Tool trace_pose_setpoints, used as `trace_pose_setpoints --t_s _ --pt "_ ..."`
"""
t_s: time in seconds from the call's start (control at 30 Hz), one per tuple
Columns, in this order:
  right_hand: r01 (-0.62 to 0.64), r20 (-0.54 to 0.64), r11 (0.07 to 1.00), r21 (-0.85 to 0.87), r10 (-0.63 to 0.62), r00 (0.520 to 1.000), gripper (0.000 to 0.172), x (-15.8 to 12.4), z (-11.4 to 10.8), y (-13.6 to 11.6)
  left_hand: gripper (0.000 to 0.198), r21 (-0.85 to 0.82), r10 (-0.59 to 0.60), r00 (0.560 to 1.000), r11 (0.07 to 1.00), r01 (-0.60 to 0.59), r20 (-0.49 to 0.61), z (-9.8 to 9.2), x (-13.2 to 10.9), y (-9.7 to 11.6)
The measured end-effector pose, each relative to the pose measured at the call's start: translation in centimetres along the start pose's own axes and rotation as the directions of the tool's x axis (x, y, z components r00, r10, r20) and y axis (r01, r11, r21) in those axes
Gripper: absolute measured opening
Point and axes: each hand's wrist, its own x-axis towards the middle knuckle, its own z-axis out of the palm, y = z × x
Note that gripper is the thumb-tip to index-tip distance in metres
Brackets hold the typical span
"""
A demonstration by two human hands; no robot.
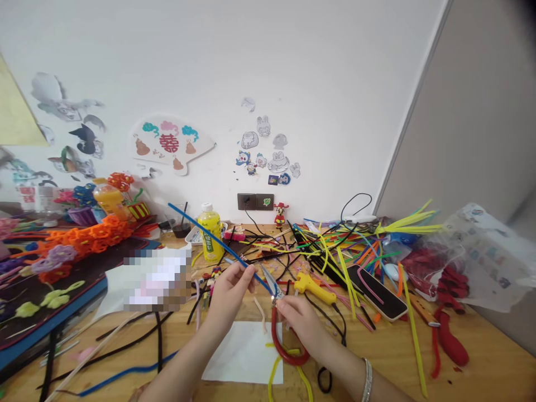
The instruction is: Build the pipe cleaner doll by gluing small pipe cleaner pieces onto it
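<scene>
My left hand pinches a straight blue pipe cleaner between thumb and fingers. Its long part slants up to the left, and its short end reaches down to the right. In my right hand is a pair of scissors with red handles. The blades point up and left and are slightly apart, with the pipe cleaner's lower end at them; whether it lies between them I cannot tell. Beneath my hands is a white sheet of paper, with yellow pipe cleaners at its right edge.
A yellow glue gun lies right of the scissors, near a phone. A yellow-labelled bottle stands behind my left hand. Loose pipe cleaners cover the back and right. Orange pipe-cleaner flowers are at left, a clear plastic bag at right.
</scene>
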Motion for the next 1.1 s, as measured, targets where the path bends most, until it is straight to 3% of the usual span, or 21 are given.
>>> trace_pose_setpoints --t_s 0.37,0.6,1.1 --pt "-0.156 0.035 0.978 0.139 0.153 0.988 0.044 0.1 0.3 0.0 0.029 0.152 0.135 0.986 0.977 -0.149 0.098 0.0 -0.1 -0.3" --pt "-0.189 0.033 0.970 0.154 0.187 0.982 0.046 0.2 0.3 -0.1 0.031 0.216 0.251 0.962 0.939 -0.268 0.105 0.1 -0.1 -0.3" --pt "-0.121 0.003 0.986 0.110 0.121 0.993 0.043 0.5 0.2 1.4 0.029 0.105 0.110 0.993 0.988 -0.115 0.050 -0.2 -0.4 0.2"
